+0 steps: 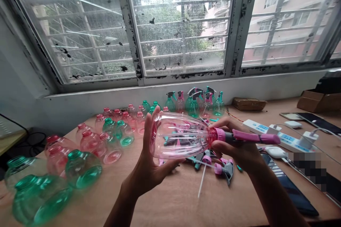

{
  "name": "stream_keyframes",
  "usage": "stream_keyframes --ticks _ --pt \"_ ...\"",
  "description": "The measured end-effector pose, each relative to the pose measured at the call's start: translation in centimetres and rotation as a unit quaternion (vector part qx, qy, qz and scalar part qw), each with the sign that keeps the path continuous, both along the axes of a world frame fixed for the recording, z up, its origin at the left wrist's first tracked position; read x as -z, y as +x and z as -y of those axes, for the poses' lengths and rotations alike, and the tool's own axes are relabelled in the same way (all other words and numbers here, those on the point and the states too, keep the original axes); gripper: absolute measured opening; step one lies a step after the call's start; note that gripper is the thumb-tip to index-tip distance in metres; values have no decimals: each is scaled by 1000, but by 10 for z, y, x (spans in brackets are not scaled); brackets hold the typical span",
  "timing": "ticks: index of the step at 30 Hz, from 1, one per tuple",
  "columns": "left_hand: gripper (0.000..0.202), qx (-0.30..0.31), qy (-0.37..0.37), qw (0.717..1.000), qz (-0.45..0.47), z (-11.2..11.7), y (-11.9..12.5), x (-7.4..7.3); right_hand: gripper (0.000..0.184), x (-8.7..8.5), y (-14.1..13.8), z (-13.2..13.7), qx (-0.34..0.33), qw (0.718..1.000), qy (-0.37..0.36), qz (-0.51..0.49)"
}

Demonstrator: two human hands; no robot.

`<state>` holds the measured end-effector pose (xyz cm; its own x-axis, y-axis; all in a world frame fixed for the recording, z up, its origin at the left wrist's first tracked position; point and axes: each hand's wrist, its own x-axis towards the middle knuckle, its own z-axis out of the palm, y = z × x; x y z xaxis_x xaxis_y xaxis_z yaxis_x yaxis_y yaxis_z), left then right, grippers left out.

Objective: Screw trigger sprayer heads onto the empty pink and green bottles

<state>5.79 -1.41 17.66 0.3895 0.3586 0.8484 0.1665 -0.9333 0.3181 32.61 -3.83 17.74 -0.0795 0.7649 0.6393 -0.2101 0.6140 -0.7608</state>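
A clear pink spray bottle (178, 136) lies sideways in the air above the table, held between both hands. My left hand (150, 163) is wrapped round its base end, thumb below and fingers behind. At the neck, my right hand (236, 149) grips near the pink collar of the trigger sprayer (250, 137), which sits on the bottle's mouth and points right. Through the clear wall I see loose pink, green and grey sprayer heads on the table. One loose sprayer head (225, 170) with a pink collar lies below my right hand, near a thin white tube (202, 181).
Open-necked green bottles (84, 168) and pink bottles (90, 142) crowd the left side. Several bottles with sprayers (194, 104) stand by the wall under the window. On the right are a power strip (285, 136) with chargers, phones (290, 188) and a cardboard box (317, 100).
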Motion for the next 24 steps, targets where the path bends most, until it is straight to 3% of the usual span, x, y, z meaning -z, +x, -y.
stream_keyframes --ticks 3,8,16,20,24 --pt "128 -25 -9 1000 8 0 0 -1 25 -1 0 1 7 1000 10 3" --pt "119 -29 58 998 18 -1 3 -3 28 0 0 3 -2 999 -35 -21" --pt "128 -64 21 998 -15 2 -2 -3 27 -1 1 -1 13 1000 2 11" --pt "129 -26 65 997 -8 -2 -2 -1 29 1 2 -1 7 1000 -29 -3" --pt "129 -29 50 998 -18 0 -2 -1 26 1 2 0 1 1000 -21 11"
